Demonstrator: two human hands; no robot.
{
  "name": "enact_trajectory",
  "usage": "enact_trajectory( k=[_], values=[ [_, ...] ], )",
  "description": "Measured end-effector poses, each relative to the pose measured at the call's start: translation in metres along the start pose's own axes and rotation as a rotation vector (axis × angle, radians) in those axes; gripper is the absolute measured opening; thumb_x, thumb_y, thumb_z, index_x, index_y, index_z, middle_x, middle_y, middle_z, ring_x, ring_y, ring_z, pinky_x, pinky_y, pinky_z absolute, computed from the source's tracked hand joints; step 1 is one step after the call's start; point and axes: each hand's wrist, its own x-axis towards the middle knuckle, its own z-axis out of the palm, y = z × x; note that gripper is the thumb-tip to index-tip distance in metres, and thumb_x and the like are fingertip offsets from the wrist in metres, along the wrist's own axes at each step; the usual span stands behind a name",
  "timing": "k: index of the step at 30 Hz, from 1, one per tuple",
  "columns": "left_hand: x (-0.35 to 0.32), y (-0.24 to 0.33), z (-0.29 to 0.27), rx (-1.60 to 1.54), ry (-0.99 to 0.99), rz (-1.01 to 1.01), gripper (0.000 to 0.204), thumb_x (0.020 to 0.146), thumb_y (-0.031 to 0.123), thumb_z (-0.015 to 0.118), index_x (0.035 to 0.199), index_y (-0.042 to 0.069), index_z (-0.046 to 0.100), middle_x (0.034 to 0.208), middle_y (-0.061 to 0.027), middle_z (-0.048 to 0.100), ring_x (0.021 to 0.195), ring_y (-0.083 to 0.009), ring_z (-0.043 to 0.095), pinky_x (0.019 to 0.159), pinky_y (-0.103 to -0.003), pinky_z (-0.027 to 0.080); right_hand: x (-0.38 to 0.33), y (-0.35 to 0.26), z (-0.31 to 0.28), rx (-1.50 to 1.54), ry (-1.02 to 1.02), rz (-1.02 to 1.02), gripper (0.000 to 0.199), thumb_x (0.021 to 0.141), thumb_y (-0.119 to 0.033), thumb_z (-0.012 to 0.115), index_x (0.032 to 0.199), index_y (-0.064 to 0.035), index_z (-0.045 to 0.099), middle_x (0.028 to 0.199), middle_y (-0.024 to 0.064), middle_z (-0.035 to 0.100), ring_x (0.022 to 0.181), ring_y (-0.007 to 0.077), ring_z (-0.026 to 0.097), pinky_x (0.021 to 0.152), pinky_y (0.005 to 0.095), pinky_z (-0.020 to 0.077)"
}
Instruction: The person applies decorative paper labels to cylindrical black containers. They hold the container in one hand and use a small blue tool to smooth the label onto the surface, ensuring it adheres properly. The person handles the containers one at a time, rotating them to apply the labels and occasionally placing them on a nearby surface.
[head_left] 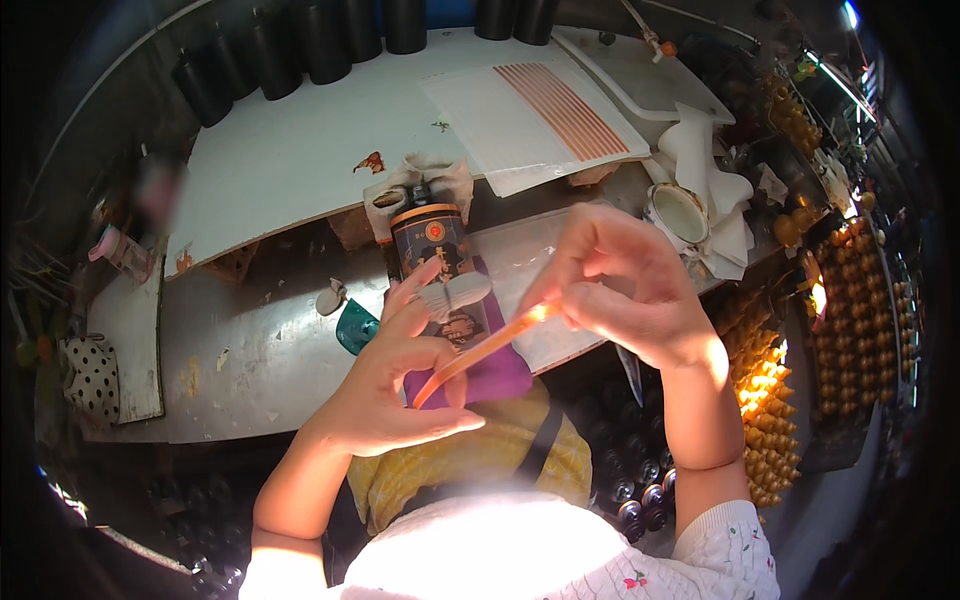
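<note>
My left hand (395, 385) grips a dark cylindrical bottle (437, 262) with an orange band and a picture label; the bottle lies on a purple cloth (500, 375) at the bench edge. My right hand (620, 285) pinches one end of a long thin orange strip (478, 353). The strip runs down and left across the bottle to my left fingers. A white crumpled wipe (455, 293) rests on the bottle near my left fingertips.
A white board (300, 150) carries a sheet with several orange strips (560, 108). Black cylinders (290, 45) line the far edge. A small cup of white paste (678, 212) and white rags (715, 170) sit right. Trays of golden caps (850, 310) fill the right side.
</note>
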Motion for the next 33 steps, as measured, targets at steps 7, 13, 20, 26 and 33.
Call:
enact_trajectory(
  k=[7,13,20,26,33],
  values=[
    [-0.064,-0.043,0.015,-0.271,0.379,-0.332,0.014,0.081,0.023,0.079,0.081,0.011,0.07,0.144,-0.0135,0.051,0.151,-0.0329,0.015,0.118,-0.052,0.012,-0.05,0.122,-0.018,0.213,0.207,0.201,0.006,0.089,-0.006,0.058,0.088,-0.0054,0.053,0.089,0.02,0.072,0.062,0.01,0.055,0.051,0.0214,0.0373],
    [-0.066,-0.057,0.034,-0.03,0.514,-0.325,0.012,0.091,0.019,0.069,0.085,0.008,0.071,0.133,-0.0146,0.056,0.147,-0.0354,0.023,0.117,-0.05,0.016,-0.07,0.167,-0.023,0.23,0.302,0.301,0.011,0.091,-0.013,0.06,0.085,-0.0077,0.052,0.087,0.0189,0.071,0.059,0.0081,0.053,0.05,0.0204,0.0348],
    [-0.058,-0.059,0.044,-0.093,0.574,-0.322,0.012,0.093,0.016,0.068,0.086,0.007,0.069,0.119,-0.0128,0.058,0.145,-0.0329,0.027,0.114,-0.044,0.021,-0.068,0.186,-0.036,0.131,0.333,0.376,0.008,0.09,-0.011,0.061,0.092,-0.004,0.06,0.085,0.0092,0.066,0.063,0.0097,0.052,0.054,0.0236,0.0391],
    [-0.06,-0.061,0.044,-0.133,0.578,-0.356,0.013,0.093,0.018,0.068,0.088,0.006,0.067,0.123,-0.0115,0.056,0.144,-0.0317,0.029,0.113,-0.041,0.024,-0.046,0.158,0.014,-0.537,0.357,0.054,0.027,0.086,-0.004,0.061,0.112,-0.0078,0.067,0.116,0.0116,0.061,0.092,0.0274,0.063,0.078,0.034,0.0518],
    [-0.066,-0.069,0.04,-0.158,0.554,-0.38,0.014,0.095,0.018,0.066,0.088,0.005,0.066,0.119,-0.008,0.058,0.137,-0.0267,0.037,0.111,-0.039,0.028,-0.041,0.155,0.05,-0.485,0.226,0.035,0.009,0.088,-0.012,0.065,0.092,-0.0047,0.062,0.12,0.0127,0.059,0.104,0.0267,0.06,0.079,0.0347,0.0507]
  ],
)
